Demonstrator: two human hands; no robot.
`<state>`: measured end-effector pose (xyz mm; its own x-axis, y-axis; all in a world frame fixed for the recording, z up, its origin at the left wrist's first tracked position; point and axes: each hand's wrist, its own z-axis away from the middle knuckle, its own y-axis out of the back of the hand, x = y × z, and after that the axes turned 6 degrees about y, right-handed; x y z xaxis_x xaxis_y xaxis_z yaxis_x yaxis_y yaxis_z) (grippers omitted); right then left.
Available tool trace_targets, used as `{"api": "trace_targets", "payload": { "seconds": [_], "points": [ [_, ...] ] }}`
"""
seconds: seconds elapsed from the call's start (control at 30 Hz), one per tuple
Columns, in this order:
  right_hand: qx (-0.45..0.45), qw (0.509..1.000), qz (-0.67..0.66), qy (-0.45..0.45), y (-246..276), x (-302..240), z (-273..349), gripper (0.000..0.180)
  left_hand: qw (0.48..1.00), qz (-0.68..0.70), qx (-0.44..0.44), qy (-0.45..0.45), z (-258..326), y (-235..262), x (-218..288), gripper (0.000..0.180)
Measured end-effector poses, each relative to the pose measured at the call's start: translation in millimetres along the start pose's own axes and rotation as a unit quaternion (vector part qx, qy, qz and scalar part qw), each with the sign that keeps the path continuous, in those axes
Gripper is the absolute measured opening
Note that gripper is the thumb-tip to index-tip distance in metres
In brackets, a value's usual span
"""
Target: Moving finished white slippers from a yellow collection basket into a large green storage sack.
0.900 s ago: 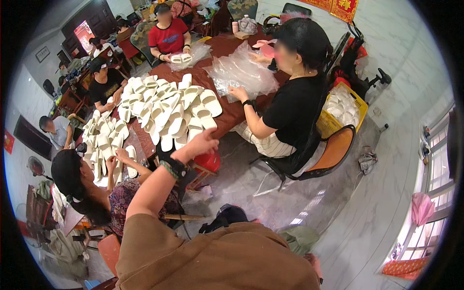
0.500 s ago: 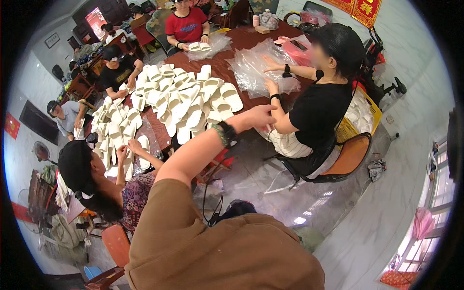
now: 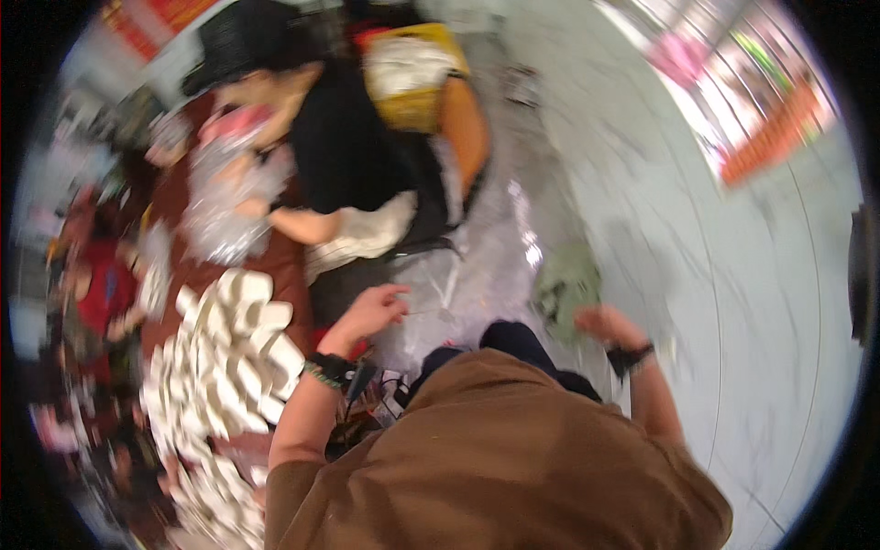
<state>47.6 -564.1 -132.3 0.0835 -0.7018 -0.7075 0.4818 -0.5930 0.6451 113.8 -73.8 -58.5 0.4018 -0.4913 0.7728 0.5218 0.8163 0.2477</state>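
Observation:
My left hand point(image 3: 374, 310) is held out in front of me over the floor, its fingers apart with nothing in them. A dark band and a beaded bracelet circle that wrist. To its left, a heap of white slippers point(image 3: 225, 357) covers the near part of the brown table point(image 3: 289, 275). My right hand point(image 3: 610, 324) is by the wall side, beside a grey-green cloth or bag point(image 3: 566, 289). Motion smears its fingers, and whether it touches the green thing I cannot tell.
A co-worker in a black top point(image 3: 344, 137) sits at the table with clear plastic bags point(image 3: 229, 202). Behind that person stand an orange-backed chair point(image 3: 463, 133) and a yellow crate point(image 3: 408, 105) of white items. A tiled wall point(image 3: 724, 302) runs along the right.
My view has swung to the right, so the table and co-workers now lie further left. My right hand has come into view, and my left hand is lower in the picture.

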Motion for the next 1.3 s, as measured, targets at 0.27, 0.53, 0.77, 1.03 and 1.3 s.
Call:
{"api": "trace_targets", "payload": {
  "seconds": [0.27,0.53,0.77,1.03,1.3],
  "points": [
    [0.302,0.834,-0.443,0.133,126.4,-108.7,-54.3,0.025,0.971,-0.008,-0.171,-0.167,-29.1,-106.4,134.7,0.028],
    [0.304,0.771,-0.536,0.161,149.7,-128.5,-76.4,0.018,0.932,0.217,-0.269,-0.11,-48.6,-229.6,190.1,0.038],
    [0.362,0.887,-0.232,0.167,144.1,-76.9,-73.4,0.013,0.925,0.258,-0.272,-0.058,-69.7,-293.4,202.2,0.033],
    [0.071,0.847,0.427,0.308,125.8,-6.0,-60.6,0.011,0.943,0.241,-0.23,0.021,-81.0,-343.9,220.1,0.037],
    [-0.002,0.831,0.421,0.363,112.4,16.6,-59.4,0.013,0.922,0.27,-0.258,0.101,-70.0,-354.6,248.9,0.038]
  ]
}}
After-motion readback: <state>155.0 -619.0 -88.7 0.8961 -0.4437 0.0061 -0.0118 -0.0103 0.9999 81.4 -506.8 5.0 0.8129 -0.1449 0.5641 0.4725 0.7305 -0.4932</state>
